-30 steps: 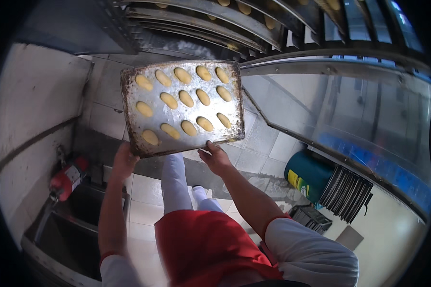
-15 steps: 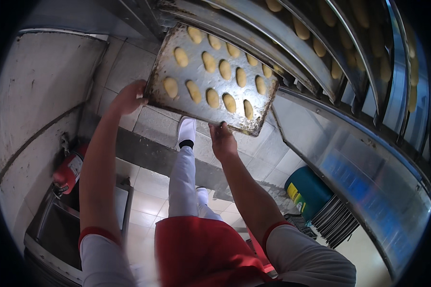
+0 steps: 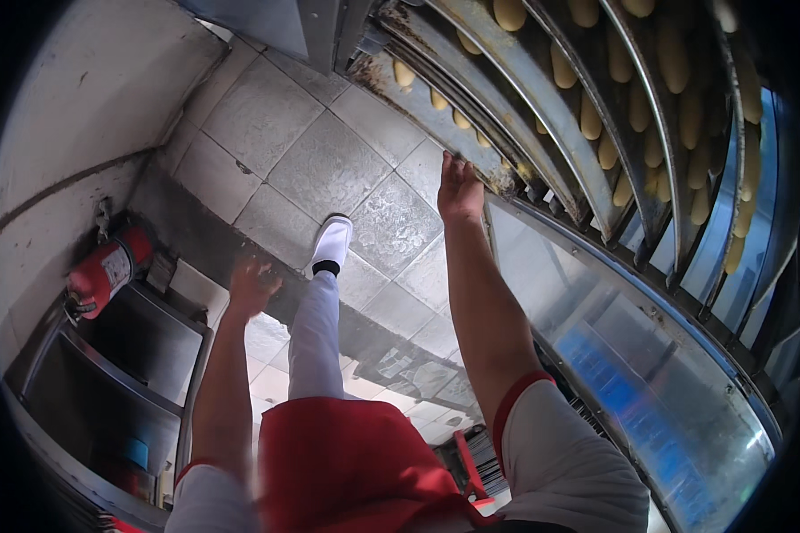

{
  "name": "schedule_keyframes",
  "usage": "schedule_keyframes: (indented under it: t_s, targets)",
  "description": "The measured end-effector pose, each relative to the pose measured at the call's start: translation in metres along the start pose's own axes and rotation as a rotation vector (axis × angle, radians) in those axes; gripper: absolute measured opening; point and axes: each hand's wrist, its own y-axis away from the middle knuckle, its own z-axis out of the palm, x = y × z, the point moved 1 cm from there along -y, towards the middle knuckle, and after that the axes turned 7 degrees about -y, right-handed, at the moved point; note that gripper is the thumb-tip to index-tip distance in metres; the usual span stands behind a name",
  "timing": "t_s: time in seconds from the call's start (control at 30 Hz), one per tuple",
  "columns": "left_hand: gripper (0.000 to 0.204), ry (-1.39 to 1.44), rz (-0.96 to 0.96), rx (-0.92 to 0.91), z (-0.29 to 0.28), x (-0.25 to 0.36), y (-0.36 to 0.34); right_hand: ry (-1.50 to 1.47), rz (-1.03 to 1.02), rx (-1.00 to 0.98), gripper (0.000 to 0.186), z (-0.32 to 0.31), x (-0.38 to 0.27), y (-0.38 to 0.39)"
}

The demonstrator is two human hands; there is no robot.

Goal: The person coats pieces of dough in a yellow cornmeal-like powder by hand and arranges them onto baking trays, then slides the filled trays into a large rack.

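Observation:
A metal baking tray of pale oval dough pieces sits mostly inside the rack at the upper right, its near edge sticking out. My right hand reaches to that edge, fingers stretched up against it rather than wrapped round it. Lower left, my left hand hangs over the floor, away from the tray. It is blurred, its fingers look apart, and it holds nothing.
More loaded trays are stacked in the metal rack on the right. A red fire extinguisher stands at left beside metal basins. My shoe is on the tiled floor; a shiny metal panel runs along the right.
The tray has moved up and right into the rack. My left hand has let go and dropped back toward me, while my right hand has followed the tray's edge to the right.

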Motion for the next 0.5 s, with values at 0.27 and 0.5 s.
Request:
schedule_keyframes:
  t_s: [0.27, 0.5]
  targets:
    - [0.042, 0.662, -0.558, 0.136, 0.083, -0.081, 0.144, 0.561, 0.23, -0.402, 0.056, 0.002, -0.021, 0.054]
    - [0.044, 0.526, -0.597, 0.297, 0.188, -0.135, 0.311, 1.096, 0.24, -0.51, 0.051, -0.167, -0.077, 0.228]
